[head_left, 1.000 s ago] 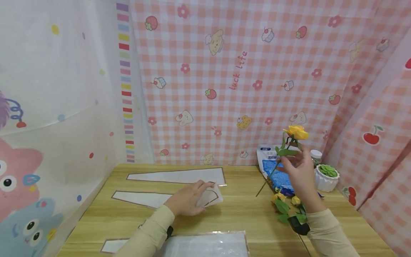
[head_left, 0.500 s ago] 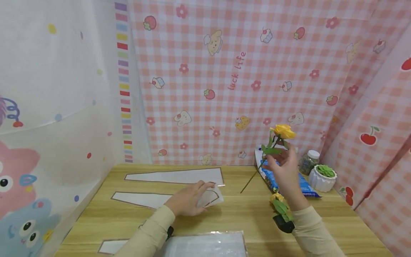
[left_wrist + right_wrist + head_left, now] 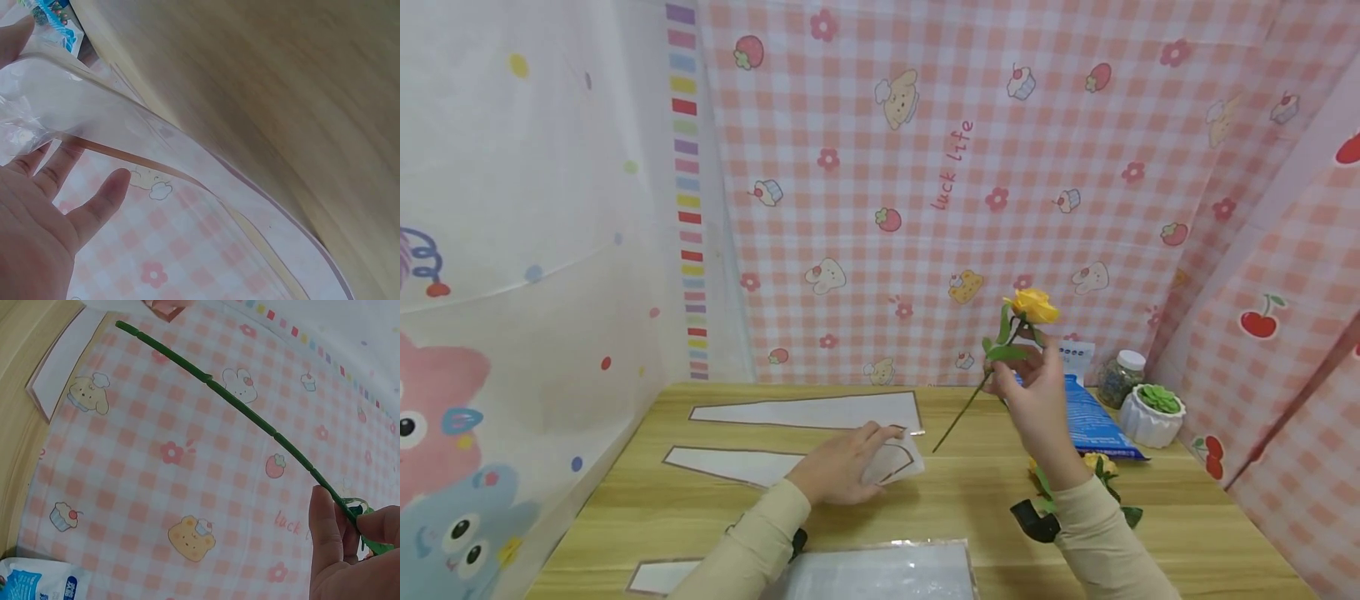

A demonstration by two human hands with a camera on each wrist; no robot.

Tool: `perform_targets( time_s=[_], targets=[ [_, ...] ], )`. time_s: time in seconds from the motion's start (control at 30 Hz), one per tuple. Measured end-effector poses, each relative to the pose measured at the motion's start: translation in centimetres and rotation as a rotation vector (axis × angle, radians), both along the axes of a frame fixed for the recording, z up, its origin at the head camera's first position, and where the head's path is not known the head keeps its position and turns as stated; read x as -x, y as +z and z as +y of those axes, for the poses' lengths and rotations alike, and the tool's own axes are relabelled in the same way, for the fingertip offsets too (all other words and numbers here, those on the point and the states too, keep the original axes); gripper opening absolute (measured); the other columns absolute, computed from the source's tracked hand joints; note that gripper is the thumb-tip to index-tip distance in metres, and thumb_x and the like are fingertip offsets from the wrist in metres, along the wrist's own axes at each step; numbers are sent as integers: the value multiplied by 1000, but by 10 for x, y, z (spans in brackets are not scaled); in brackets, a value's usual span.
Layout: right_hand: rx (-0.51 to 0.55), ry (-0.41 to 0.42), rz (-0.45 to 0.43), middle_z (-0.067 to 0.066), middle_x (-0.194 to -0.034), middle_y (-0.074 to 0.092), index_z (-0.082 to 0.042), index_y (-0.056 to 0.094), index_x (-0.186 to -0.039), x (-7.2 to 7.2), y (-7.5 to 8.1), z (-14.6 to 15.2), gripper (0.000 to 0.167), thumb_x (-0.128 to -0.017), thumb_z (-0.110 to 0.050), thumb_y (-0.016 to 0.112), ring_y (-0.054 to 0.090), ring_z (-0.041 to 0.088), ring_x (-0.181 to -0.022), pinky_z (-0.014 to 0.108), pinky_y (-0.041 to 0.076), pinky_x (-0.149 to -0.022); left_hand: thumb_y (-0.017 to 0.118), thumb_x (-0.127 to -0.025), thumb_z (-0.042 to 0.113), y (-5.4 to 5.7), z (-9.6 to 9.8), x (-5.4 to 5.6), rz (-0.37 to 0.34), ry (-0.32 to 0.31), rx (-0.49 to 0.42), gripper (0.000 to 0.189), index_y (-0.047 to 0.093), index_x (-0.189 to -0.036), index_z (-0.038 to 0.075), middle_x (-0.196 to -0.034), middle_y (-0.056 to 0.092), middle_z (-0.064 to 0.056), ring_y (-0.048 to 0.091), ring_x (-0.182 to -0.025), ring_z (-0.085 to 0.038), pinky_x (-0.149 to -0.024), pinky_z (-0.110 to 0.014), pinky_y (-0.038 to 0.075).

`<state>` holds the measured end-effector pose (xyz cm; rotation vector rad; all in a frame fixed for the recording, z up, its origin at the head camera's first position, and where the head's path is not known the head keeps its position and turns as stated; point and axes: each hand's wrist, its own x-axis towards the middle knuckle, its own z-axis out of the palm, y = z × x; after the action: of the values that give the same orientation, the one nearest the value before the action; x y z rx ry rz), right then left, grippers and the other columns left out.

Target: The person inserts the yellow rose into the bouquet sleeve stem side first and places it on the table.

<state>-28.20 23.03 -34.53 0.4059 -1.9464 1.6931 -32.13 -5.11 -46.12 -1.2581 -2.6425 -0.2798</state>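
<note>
In my right hand (image 3: 1037,400) I pinch an artificial yellow rose (image 3: 1032,306) just below its bloom and leaves. Its green stem (image 3: 240,409) slants down to the left, the tip hanging close to the left hand. My left hand (image 3: 838,467) holds the wide end of a tapered clear plastic flower sleeve (image 3: 895,461) with a brown border. The left wrist view shows the sleeve's mouth (image 3: 175,140) lifted and spread apart, with fingers at its edge.
Another tapered sleeve (image 3: 820,410) lies behind, and a plastic-covered stack (image 3: 887,575) in front. Further yellow roses (image 3: 1100,464) lie by the right forearm. A blue packet (image 3: 1093,425), a lidded jar (image 3: 1122,379) and a potted succulent (image 3: 1156,412) stand at the back right.
My right hand has carried the rose leftward, bringing the stem tip nearer the sleeve's mouth. The left hand keeps its place on the sleeve.
</note>
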Motion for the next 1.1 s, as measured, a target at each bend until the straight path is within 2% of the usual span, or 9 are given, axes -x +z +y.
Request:
perform_targets(
  time_s=[0.3,0.47,0.57,0.67,0.87,1.1],
  targets=[
    [20,66,-18,15,-126,57,-6,31,-149,4,-5,-24,57,-100,1,58,65,18,-99,41,60,-75,78,-87,41,2,1,0,-17,2,-19,86,29,-155,21,-124,54,-4,61,-94,-16,-87,-37,55],
    [9,64,-44,19,-127,57,-6,29,-149,5,-11,-29,58,-100,-1,60,64,17,-100,44,60,-77,78,-86,42,2,2,0,-19,5,-29,87,30,-155,21,-124,55,-4,61,-96,-17,-89,-38,54],
    [30,54,-66,21,-128,58,-9,22,-150,5,-14,-29,65,-99,1,61,64,17,-99,43,60,-77,78,-87,42,3,2,0,-20,4,-35,87,29,-155,21,-125,55,-5,62,-97,-18,-89,-38,55],
    [55,47,-86,20,-126,60,-15,13,-152,5,-16,-29,76,-97,2,62,65,19,-97,40,60,-78,78,-86,41,4,1,-1,-22,2,-42,86,30,-155,22,-124,56,-5,62,-95,-18,-87,-38,55],
    [111,63,-121,15,-127,60,-38,-6,-157,3,-21,-32,102,-95,5,62,66,20,-103,44,59,-80,79,-86,40,4,1,-2,-26,-1,-59,86,32,-154,20,-123,56,-4,61,-92,-16,-85,-36,55],
    [127,111,-117,21,-134,54,-51,-9,-155,6,-28,-33,110,-94,11,59,66,19,-106,39,61,-75,78,-86,40,2,1,-1,-26,-4,-67,86,31,-155,19,-123,56,-7,60,-93,-17,-87,-38,55]
  ],
)
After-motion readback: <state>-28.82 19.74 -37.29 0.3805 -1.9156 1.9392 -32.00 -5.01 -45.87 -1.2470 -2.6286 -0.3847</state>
